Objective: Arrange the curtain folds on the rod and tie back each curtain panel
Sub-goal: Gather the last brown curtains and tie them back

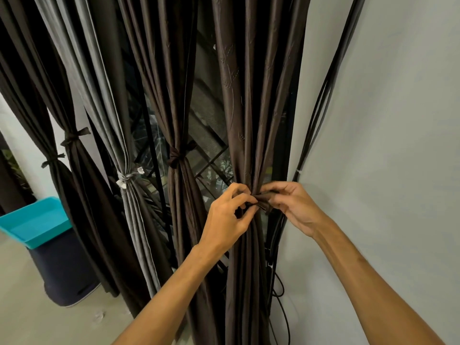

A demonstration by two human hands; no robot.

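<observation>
The brown curtain [249,108] on the right hangs next to the pale wall [388,120]. Its middle is bunched into a thin bundle, and a brown tie [263,199] goes across it. The left hand [225,220] is on the left side of the bundle. The right hand [296,207] is on the right side. Both hands have bent fingers and pinch the tie, close together, right in front of the curtain. Further left, a second brown curtain [179,207] and a grey curtain [139,215] each have a knot around them. A blue bin [34,222] stands far left.
</observation>
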